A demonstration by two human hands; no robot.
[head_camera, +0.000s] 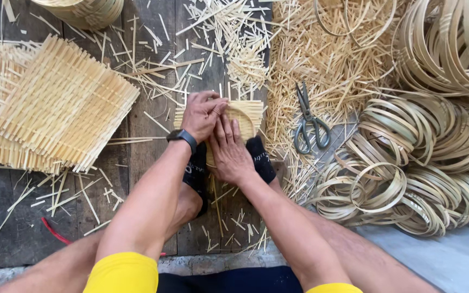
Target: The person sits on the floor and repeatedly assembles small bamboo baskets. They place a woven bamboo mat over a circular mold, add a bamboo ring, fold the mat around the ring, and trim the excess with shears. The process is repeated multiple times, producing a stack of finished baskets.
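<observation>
Hands (218,135) | fingers pressing woven mat (245,114) flat | scissors (309,122) right, rings (424,163) beyond

Woven bamboo mats (55,106) lie stacked at the left (edges ragged), scissors (309,120) rest among loose bamboo splints (327,59), and coiled bamboo hoops (424,163) pile at the right on the plank floor (147,163).
</observation>
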